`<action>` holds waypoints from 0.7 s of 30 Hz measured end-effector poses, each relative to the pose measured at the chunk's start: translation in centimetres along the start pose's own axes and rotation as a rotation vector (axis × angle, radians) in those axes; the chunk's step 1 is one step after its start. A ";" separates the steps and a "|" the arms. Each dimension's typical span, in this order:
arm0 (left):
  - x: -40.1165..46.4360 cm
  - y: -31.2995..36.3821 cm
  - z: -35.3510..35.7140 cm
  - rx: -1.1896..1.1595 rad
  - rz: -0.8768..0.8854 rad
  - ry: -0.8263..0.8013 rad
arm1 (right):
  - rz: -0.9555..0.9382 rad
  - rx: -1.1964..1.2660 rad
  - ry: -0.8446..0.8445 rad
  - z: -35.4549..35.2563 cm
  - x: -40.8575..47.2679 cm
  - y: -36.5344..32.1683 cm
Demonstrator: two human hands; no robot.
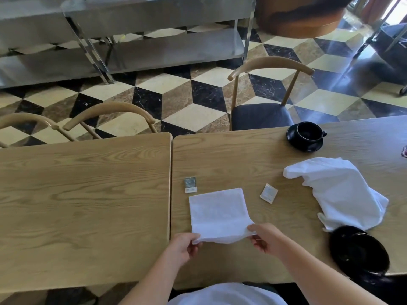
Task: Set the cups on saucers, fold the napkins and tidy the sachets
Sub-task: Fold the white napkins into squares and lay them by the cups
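The step in hand is the folding of a napkin. The left hand [185, 247] pinches the near left corner of the white napkin [218, 212], and the right hand [264, 238] pinches the near right corner; both are closed on the cloth and lift its near edge a little from the table [231, 155], while the far part lies flat. The next move, I think, calls for carrying this edge to the far edge and matching the corners.

A second napkin [339, 194] lies crumpled to the right, not yet folded. Two sachets are loose: a dark sachet [190, 184] just beyond the flat napkin, and a pale sachet [269, 193] between the two napkins.

The far cup [307, 132] stands on its saucer [305, 144] (it seems empty). At the near right edge a black saucer [359, 249] is seen; whether a cup is on it I cannot tell.
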State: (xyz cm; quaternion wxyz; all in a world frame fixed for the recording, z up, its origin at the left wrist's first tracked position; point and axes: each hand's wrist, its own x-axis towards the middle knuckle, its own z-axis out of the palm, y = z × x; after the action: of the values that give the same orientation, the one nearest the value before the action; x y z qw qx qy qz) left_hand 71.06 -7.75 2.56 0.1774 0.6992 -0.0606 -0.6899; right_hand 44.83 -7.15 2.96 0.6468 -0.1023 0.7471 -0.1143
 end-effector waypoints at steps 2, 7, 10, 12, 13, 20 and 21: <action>0.3 -1.6 -0.5 0.054 -0.021 0.036 | 0.017 -0.006 0.020 0.1 0.7 1.6; 0.3 -0.4 -0.2 0.050 0.136 0.105 | -0.073 -0.052 0.026 -0.2 1.1 1.1; 0.5 1.6 0.1 0.041 0.239 0.130 | -0.183 -0.081 0.039 -0.2 1.1 -1.0; 0.7 2.8 0.4 0.007 0.242 0.088 | -0.243 -0.058 0.041 -0.1 1.4 -2.6; 0.9 3.4 0.5 -0.034 0.229 0.067 | -0.248 -0.037 0.042 0.0 1.7 -3.3; 3.0 5.9 0.6 -0.211 0.114 0.041 | -0.143 0.146 -0.019 1.0 3.9 -8.0; 3.4 6.2 0.6 -0.211 0.095 0.039 | -0.138 0.156 -0.031 1.1 4.3 -8.5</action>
State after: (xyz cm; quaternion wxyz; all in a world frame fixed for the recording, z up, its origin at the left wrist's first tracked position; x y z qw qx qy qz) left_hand 71.62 -14.69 1.39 0.2837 0.6864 -0.0174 -0.6693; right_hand 45.40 -16.55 1.34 0.6547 -0.1047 0.7171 -0.2148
